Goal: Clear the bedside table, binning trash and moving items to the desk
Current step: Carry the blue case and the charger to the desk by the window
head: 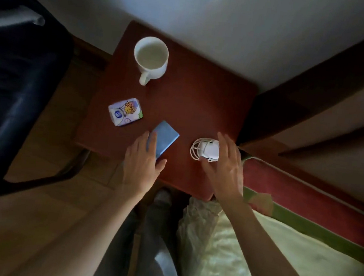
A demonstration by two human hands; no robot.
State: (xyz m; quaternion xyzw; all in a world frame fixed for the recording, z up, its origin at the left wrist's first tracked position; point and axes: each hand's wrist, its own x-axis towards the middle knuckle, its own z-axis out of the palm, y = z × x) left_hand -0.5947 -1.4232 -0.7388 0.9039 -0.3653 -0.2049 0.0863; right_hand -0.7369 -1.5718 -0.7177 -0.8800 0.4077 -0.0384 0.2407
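Nothing looks cleared yet: four things are seen on the surface [204,95]. The blue card [165,137] is touched by the flat left hand [143,163]. The white charger [206,151] (cable coiled) is reached by the spread right hand [225,167]. The mug [151,57] and small packet [125,111] are left.

Reddish-brown tabletop [204,95], bearing white mug [151,58], printed tissue packet [125,112], blue flat item [165,137], possibly a notebook, and white charger with coiled cable [204,150].
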